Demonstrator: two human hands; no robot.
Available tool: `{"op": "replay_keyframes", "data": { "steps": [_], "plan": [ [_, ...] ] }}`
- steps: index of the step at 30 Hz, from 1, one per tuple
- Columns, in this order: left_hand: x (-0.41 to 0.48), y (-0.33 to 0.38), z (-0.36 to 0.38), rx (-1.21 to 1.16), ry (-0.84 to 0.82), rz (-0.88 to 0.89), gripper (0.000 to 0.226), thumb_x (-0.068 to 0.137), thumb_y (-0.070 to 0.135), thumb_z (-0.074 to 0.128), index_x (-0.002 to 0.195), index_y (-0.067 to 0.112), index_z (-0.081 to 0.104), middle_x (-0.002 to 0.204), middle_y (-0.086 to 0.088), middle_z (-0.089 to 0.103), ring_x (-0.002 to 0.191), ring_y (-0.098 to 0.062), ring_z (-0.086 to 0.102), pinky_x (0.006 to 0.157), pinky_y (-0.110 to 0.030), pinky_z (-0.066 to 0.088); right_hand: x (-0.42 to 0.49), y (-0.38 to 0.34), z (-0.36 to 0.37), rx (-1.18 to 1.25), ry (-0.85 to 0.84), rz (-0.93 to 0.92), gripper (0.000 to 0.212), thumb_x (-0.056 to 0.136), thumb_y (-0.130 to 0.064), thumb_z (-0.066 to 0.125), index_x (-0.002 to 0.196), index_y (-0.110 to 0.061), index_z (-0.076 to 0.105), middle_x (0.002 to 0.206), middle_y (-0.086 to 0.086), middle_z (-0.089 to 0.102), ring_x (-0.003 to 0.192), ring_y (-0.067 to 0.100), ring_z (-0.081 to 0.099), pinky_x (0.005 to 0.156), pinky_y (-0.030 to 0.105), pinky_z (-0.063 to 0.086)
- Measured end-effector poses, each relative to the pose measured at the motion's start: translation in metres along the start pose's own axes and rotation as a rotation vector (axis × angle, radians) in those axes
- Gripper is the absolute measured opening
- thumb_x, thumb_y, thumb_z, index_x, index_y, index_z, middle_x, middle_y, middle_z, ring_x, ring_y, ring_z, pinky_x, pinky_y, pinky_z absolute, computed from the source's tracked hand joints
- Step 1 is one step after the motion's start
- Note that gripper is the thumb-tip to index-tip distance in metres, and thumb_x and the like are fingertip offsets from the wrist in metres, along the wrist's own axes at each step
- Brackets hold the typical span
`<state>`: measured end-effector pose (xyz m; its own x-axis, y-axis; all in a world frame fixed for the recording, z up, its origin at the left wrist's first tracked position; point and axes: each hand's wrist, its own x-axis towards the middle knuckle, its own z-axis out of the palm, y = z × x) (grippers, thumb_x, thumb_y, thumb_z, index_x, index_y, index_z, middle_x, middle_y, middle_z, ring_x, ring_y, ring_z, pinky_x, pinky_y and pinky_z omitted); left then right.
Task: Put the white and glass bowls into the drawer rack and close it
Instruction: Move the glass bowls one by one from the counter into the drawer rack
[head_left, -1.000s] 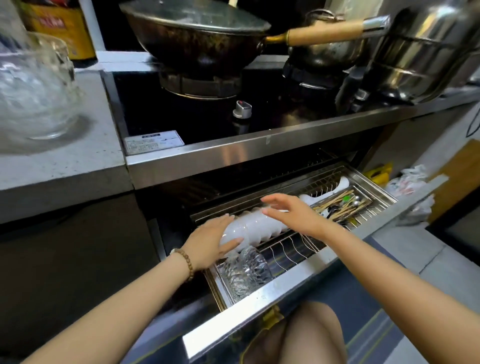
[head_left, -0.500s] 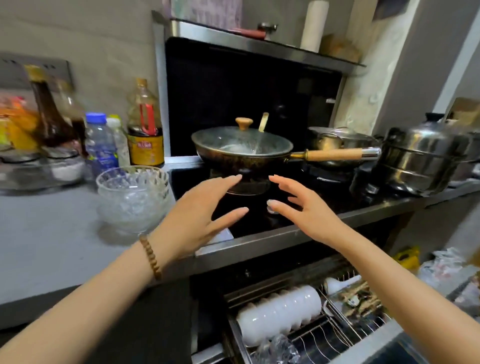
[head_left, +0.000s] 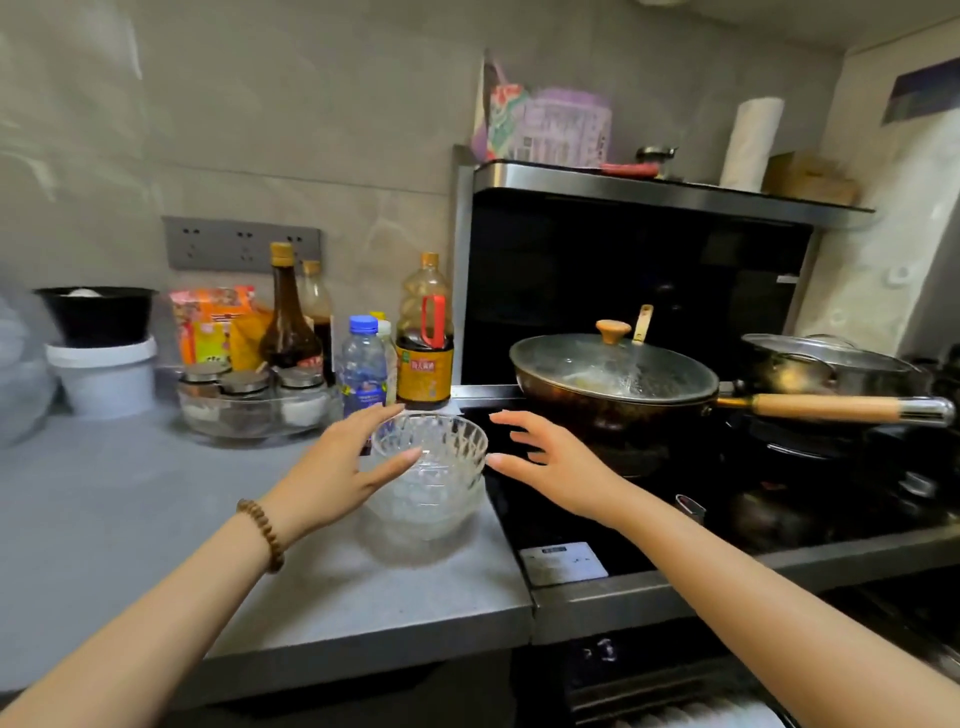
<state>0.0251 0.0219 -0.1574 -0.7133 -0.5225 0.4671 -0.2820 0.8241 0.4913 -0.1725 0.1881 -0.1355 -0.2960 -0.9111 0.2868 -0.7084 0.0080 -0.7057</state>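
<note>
A stack of clear cut-glass bowls (head_left: 436, 475) stands on the grey counter (head_left: 130, 519), close to its right edge by the stove. My left hand (head_left: 340, 470) is open at the stack's left side, thumb near the rim, fingers spread. My right hand (head_left: 548, 467) is open just right of the stack, its fingertips a little apart from the glass. Neither hand holds anything. Only a sliver of the open drawer rack (head_left: 691, 714) with white bowls shows at the bottom edge.
A lidded wok (head_left: 613, 384) with a long wooden handle sits on the black stove, right of the bowls. Behind the stack stand bottles (head_left: 423, 343), a spice jar set (head_left: 249, 400) and a white tub (head_left: 104, 374). More pots (head_left: 831, 364) fill the far right.
The view has lifted from the drawer rack to the counter. Both hands left the white bowls in the rack, rose, and now flank the glass bowl stack.
</note>
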Motion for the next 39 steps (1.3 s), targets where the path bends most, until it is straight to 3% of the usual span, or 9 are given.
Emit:
{"op": "replay_keyframes", "data": {
  "steps": [8, 18, 22, 25, 27, 30, 33, 36, 39],
  "plan": [
    [0.000, -0.019, 0.014, -0.176, -0.076, -0.060, 0.065, 0.063, 0.074, 0.054, 0.122, 0.050, 0.042, 0.130, 0.022, 0.044, 0.114, 0.002, 0.040, 0.093, -0.020, 0.032, 0.021, 0.007, 0.031, -0.035, -0.024, 0.036, 0.052, 0.080, -0.043, 0.070, 0.128, -0.031, 0.054, 0.142, -0.009, 0.048, 0.133, 0.013, 0.040, 0.105, 0.027, 0.033],
    [0.006, -0.024, 0.023, -0.252, 0.010, -0.055, 0.043, 0.062, 0.064, 0.067, 0.076, 0.025, 0.055, 0.087, 0.012, 0.062, 0.095, -0.004, 0.055, 0.088, -0.025, 0.039, 0.023, 0.005, 0.035, -0.035, -0.004, 0.016, 0.036, 0.071, -0.046, 0.075, 0.082, -0.014, 0.064, 0.106, -0.004, 0.069, 0.112, 0.011, 0.058, 0.104, 0.043, 0.042],
    [0.008, -0.015, 0.019, -0.291, 0.046, -0.036, 0.042, 0.061, 0.066, 0.066, 0.068, 0.027, 0.054, 0.087, 0.013, 0.063, 0.086, 0.014, 0.052, 0.078, -0.008, 0.036, 0.022, -0.003, 0.026, -0.028, 0.027, -0.040, 0.029, 0.072, -0.042, 0.077, 0.074, -0.017, 0.062, 0.097, -0.001, 0.070, 0.103, 0.010, 0.062, 0.100, 0.038, 0.044],
    [0.012, 0.001, 0.015, -0.339, 0.098, 0.014, 0.043, 0.061, 0.065, 0.066, 0.070, 0.025, 0.054, 0.091, 0.026, 0.052, 0.091, 0.021, 0.045, 0.080, -0.005, 0.035, 0.018, -0.009, 0.010, -0.023, 0.069, -0.082, 0.031, 0.069, -0.046, 0.076, 0.075, -0.018, 0.064, 0.108, -0.001, 0.070, 0.114, 0.007, 0.057, 0.094, 0.020, 0.040],
    [0.016, 0.017, 0.015, -0.413, 0.125, 0.035, 0.042, 0.061, 0.061, 0.067, 0.071, 0.023, 0.053, 0.090, 0.025, 0.052, 0.096, 0.011, 0.049, 0.086, -0.013, 0.038, 0.011, -0.013, -0.005, -0.031, 0.100, -0.107, 0.034, 0.068, -0.050, 0.074, 0.076, -0.019, 0.065, 0.110, -0.003, 0.070, 0.115, 0.004, 0.056, 0.090, 0.010, 0.035],
    [0.018, 0.047, 0.020, -0.568, 0.117, 0.077, 0.043, 0.063, 0.054, 0.071, 0.072, 0.017, 0.051, 0.076, 0.012, 0.057, 0.087, -0.007, 0.057, 0.084, -0.026, 0.047, -0.006, -0.014, -0.028, -0.017, 0.103, -0.135, 0.034, 0.070, -0.052, 0.071, 0.075, -0.019, 0.064, 0.108, -0.007, 0.070, 0.108, 0.000, 0.060, 0.094, 0.017, 0.041],
    [0.020, 0.080, 0.034, -0.660, 0.057, 0.132, 0.042, 0.066, 0.049, 0.070, 0.072, 0.012, 0.050, 0.071, 0.008, 0.054, 0.080, -0.012, 0.059, 0.083, -0.030, 0.049, -0.035, -0.008, -0.054, 0.032, 0.131, -0.091, 0.037, 0.063, -0.057, 0.071, 0.070, -0.023, 0.061, 0.121, -0.027, 0.060, 0.113, -0.014, 0.051, 0.095, 0.008, 0.035],
    [0.023, 0.108, 0.060, -0.773, -0.053, 0.138, 0.037, 0.065, 0.049, 0.071, 0.069, 0.019, 0.049, 0.064, 0.013, 0.052, 0.070, -0.004, 0.058, 0.074, -0.026, 0.049, -0.066, 0.002, -0.079, -0.033, 0.176, -0.019, 0.034, 0.060, -0.062, 0.068, 0.065, -0.029, 0.062, 0.134, -0.028, 0.046, 0.129, -0.004, 0.038, 0.106, 0.028, 0.023],
    [0.023, 0.134, 0.094, -0.829, -0.145, 0.112, 0.043, 0.058, 0.065, 0.069, 0.064, 0.027, 0.050, 0.070, 0.010, 0.059, 0.074, -0.002, 0.064, 0.071, -0.018, 0.046, -0.099, 0.016, -0.103, -0.079, 0.178, 0.018, 0.035, 0.061, -0.065, 0.065, 0.065, -0.030, 0.065, 0.122, -0.027, 0.061, 0.126, -0.008, 0.044, 0.107, 0.032, 0.023]
  ]
}}
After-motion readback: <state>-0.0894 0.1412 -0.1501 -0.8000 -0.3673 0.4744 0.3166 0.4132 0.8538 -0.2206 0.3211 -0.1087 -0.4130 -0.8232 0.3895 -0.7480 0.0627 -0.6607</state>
